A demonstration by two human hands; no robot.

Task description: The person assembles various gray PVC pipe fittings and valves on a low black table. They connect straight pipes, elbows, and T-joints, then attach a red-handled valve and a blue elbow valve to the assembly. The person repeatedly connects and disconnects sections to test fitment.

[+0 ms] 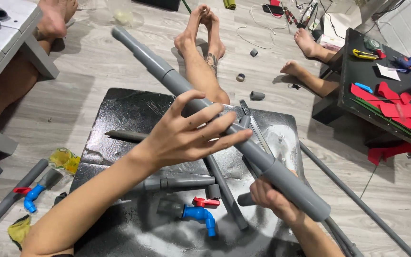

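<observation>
Both hands clamped on pipe [224, 124]: left hand [186, 135] mid-length, right hand [269, 197] under coupling. Probably light, stiff, smooth; best gripped at joints.

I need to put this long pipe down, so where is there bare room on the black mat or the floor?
Free: the mat's far left corner, and the floor beyond it. Crowded: the mat's middle and near edge, under the left hand and right hand, with pipe pieces and a blue valve.
</observation>
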